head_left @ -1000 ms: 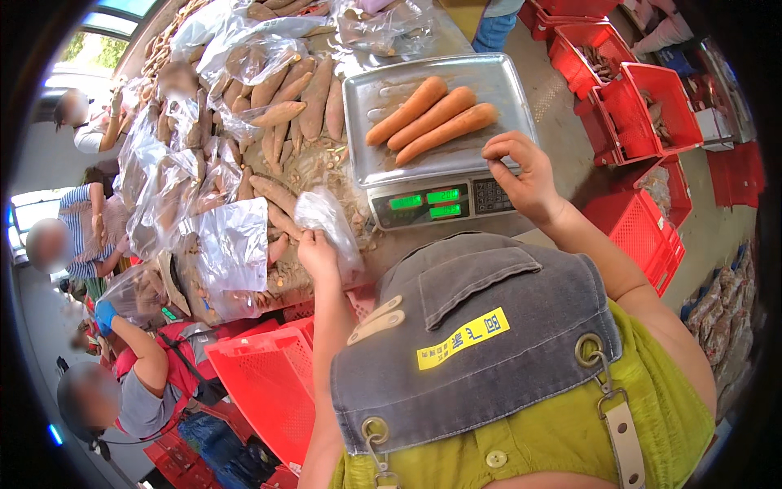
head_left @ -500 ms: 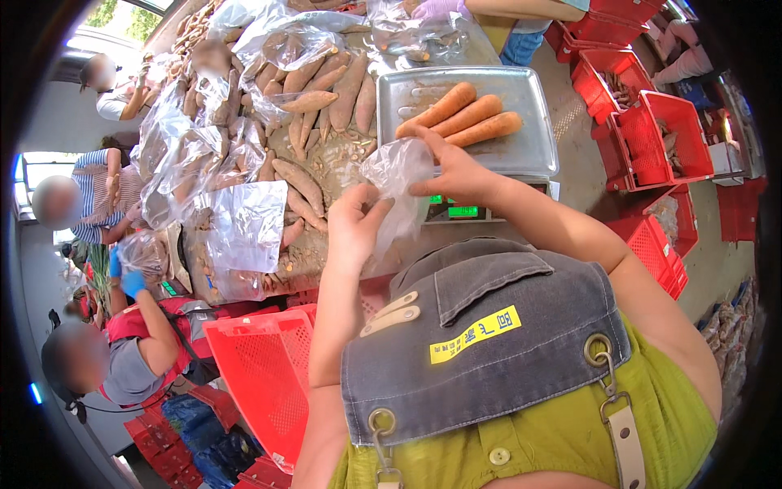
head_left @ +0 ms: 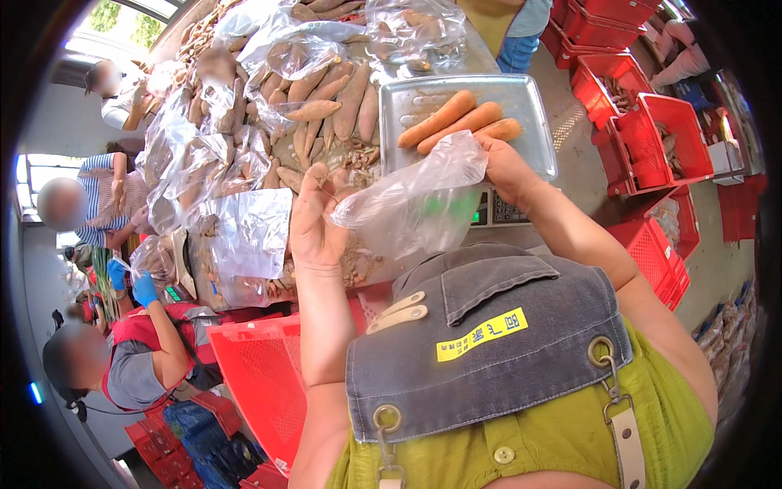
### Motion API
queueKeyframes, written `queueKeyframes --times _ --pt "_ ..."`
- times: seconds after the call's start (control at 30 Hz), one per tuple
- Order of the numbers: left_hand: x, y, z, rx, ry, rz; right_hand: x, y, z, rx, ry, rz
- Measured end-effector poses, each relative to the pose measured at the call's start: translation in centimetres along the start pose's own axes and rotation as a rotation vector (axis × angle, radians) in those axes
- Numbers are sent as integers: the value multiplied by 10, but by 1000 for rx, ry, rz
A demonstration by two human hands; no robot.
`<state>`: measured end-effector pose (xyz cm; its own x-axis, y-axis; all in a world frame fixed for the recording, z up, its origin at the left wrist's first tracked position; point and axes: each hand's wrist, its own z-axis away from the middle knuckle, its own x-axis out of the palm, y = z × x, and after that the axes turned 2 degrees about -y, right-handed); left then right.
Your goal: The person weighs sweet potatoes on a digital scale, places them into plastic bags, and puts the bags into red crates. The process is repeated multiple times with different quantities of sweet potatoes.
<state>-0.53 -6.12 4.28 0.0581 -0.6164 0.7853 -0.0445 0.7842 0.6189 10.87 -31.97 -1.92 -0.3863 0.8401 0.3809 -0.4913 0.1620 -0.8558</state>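
Observation:
A clear plastic bag [head_left: 423,191] is stretched between my two hands. My right hand [head_left: 507,173] pinches its upper right edge, just in front of the scale tray. My left hand [head_left: 319,218] has its palm turned up and its fingers partly raised, with the bag's left end caught against its thumb side. Behind the bag, several orange carrots [head_left: 440,120] lie side by side on the metal scale tray [head_left: 528,114]. The bag partly covers the carrots' near ends and the scale's green display. The scale's keypad [head_left: 507,210] shows beside my right wrist.
Sweet potatoes [head_left: 350,102] and loose plastic bags [head_left: 183,163] heap the table's left side. Red crates [head_left: 652,143] stand at right; another red crate [head_left: 261,383] sits by my left forearm. A co-worker in blue gloves [head_left: 145,287] handles a bag at left; other people stand beyond.
My hands have moved apart, spreading the crumpled bag wide. The right hand has shifted right and slightly down, the left hand left. The blue-gloved co-worker's hands have moved.

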Motion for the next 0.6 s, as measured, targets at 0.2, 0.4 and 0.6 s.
queueKeyframes --times 0.2,0.4,0.6 --pt "30 2 -22 207 -15 17 3 -2 13 -763 539 256" --pt "69 -22 -41 414 188 38 75 -20 66 -408 -230 749" --pt "117 -39 -31 398 91 31 73 21 21 -346 -236 376"
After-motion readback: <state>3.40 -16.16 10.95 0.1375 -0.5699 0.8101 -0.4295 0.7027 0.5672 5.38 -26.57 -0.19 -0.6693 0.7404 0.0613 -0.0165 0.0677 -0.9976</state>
